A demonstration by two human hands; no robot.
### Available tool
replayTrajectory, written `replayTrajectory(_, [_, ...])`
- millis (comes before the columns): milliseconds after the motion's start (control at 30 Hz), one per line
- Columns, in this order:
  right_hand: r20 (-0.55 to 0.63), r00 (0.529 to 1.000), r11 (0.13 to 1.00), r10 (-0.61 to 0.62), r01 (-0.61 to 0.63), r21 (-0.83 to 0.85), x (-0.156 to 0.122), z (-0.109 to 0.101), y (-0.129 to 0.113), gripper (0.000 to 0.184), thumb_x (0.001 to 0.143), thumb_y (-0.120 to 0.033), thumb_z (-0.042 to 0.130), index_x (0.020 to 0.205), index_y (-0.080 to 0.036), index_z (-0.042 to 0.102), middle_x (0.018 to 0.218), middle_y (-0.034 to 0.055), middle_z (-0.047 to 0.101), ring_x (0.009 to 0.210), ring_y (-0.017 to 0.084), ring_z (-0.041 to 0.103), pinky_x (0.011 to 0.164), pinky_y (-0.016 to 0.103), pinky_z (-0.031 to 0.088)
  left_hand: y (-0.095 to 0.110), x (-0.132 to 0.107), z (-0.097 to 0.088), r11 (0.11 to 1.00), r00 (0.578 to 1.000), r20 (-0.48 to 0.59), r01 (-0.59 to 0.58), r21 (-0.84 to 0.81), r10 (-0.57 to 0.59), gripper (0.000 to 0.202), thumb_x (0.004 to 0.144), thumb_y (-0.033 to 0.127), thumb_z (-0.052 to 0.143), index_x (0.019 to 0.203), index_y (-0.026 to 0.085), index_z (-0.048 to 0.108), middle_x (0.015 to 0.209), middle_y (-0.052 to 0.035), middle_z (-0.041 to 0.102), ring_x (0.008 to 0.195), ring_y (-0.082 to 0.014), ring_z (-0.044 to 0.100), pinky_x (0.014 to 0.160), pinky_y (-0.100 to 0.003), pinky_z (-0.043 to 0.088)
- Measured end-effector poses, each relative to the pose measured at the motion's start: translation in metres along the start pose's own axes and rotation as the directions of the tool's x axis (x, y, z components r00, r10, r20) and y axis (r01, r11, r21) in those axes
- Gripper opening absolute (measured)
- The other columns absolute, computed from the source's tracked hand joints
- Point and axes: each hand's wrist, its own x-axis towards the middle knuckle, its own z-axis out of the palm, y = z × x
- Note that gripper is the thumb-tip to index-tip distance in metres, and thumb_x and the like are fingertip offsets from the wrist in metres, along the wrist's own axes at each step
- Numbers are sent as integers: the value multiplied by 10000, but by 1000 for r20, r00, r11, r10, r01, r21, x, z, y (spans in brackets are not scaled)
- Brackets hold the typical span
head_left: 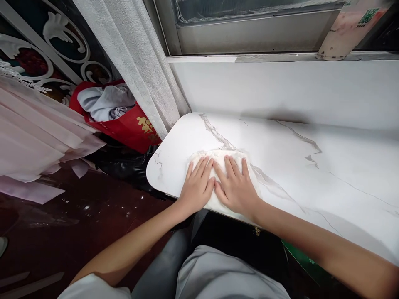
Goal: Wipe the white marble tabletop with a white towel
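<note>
A soft white cloth [222, 157] lies spread on the white marble-patterned table [280, 166], close to its front edge. My left hand [198, 182] rests flat on the left part of this cloth, its fingers stretched out and pointing away from me. On the right part lies my right hand [237, 187], palm down with the fingers spread. The two hands nearly meet at the thumbs and index fingers. Neither one grips the cloth, and both palms hide much of its middle.
Behind the table are a white wall and a window [255, 35]; a cup with a pink drink [346, 33] stands on the sill. A pale curtain [140, 62] hangs at the left corner, beside a red bag [124, 128] holding light clothing. Pink fabric [37, 128] hangs farther left.
</note>
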Motion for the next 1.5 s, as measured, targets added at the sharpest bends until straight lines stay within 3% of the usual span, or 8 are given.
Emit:
replayTrajectory(233, [-3,996,983,88,-86,164,89,32,28,621,978,-352,287,1493,-18,381,1517,212,428,1434,311,364,1205,552,156,-57,82,-15,972,977,165,163,-168,-135,569,985,312,284,1541,191,292,1635,-40,248,1524,-191,171,1243,-488,81])
replayTrajectory(367, [-6,984,956,177,-171,238,147,45,49,557,971,-237,243,1421,-19,487,1506,161,466,1438,240,364,1214,420,214,-88,134,-15,951,983,-3,179,-251,-186,530,1004,273,210,1486,181,411,1587,-39,377,1494,-154,274,1252,-408,100])
replayTrajectory(467, [-16,960,941,280,-271,203,180,52,61,522,956,-240,299,1380,-52,540,1543,166,411,1469,281,289,1196,467,233,-104,164,-8,961,978,-89,165,-221,-189,504,997,248,261,1454,159,455,1567,-63,414,1479,-169,314,1247,-402,139])
replayTrajectory(800, [-53,916,878,397,-363,312,248,79,68,480,915,-196,361,1314,-65,594,1504,206,453,1431,317,350,1154,523,278,-163,224,-8,952,966,-123,197,-233,-230,503,1016,280,238,1436,164,489,1588,-69,378,1495,-192,273,1240,-379,156])
replayTrajectory(1000, [134,945,859,297,-326,395,252,71,89,522,948,-313,392,1443,-197,512,1573,80,384,1465,257,311,1176,442,285,-170,226,-9,971,976,-65,196,-140,-207,517,1021,295,234,1497,180,400,1615,-58,321,1511,-188,223,1244,-394,130])
replayTrajectory(1133, [154,969,920,194,-235,315,235,65,91,577,999,-399,306,1522,-168,385,1607,103,313,1484,255,262,1201,418,220,-162,214,-12,981,983,-28,180,-70,-182,543,1020,278,219,1528,123,332,1633,-86,271,1521,-180,185,1251,-368,96])
replayTrajectory(1333, [120,975,955,188,-210,208,200,58,57,585,1009,-360,275,1535,-112,344,1609,153,288,1489,300,234,1205,459,178,-152,175,-20,987,987,-12,158,-36,-159,548,1019,272,206,1521,97,339,1631,-97,275,1521,-186,184,1250,-362,115])
replayTrajectory(1500, [82,987,980,139,-149,130,155,48,18,604,1008,-361,287,1529,-57,328,1592,221,287,1474,361,245,1165,521,228,-147,120,-23,990,990,-22,135,-36,-136,541,1018,300,212,1504,123,368,1620,-82,310,1510,-186,222,1250,-369,130])
